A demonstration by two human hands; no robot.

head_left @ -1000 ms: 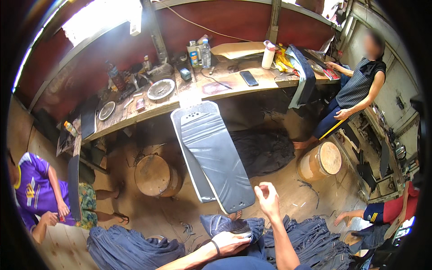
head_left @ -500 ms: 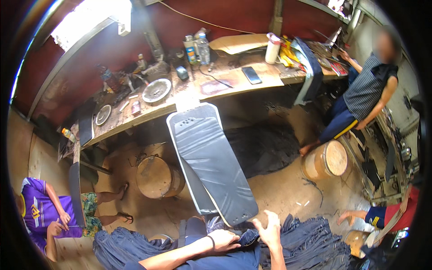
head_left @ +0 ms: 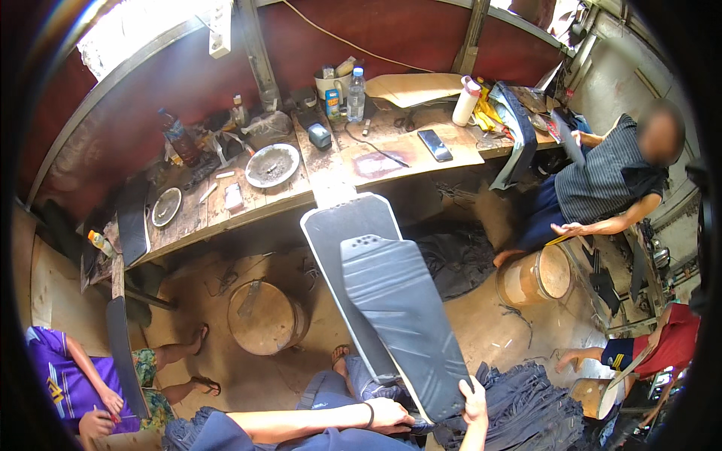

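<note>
A long black panel (head_left: 402, 308), ridged and creased, with small holes near its ends and a pale edge, lies aslant over a flat dark board (head_left: 331, 233) that juts from the workbench toward me. My right hand (head_left: 473, 404) grips the panel's near right corner, thumb on top. Close to its near left corner is my left hand (head_left: 389, 415), with a dark band at the wrist. Its fingers are curled together by a bit of dark blue cloth; what they hold is partly hidden. Dark cloth strips (head_left: 519, 410) lie heaped beside my right forearm.
The workbench (head_left: 271, 197) carries a phone (head_left: 435, 146), bottles, a tumbler (head_left: 466, 101) and a round metal plate (head_left: 272, 165). Round drums (head_left: 263, 316) stand on the floor. One person in purple (head_left: 83, 383) sits left; another in stripes (head_left: 602, 165) sits right, and one in red (head_left: 669, 338) lower right.
The black panel has slid toward me and to the right over the board. My right hand, open beside it before, now holds its corner. My left hand has moved slightly nearer me.
</note>
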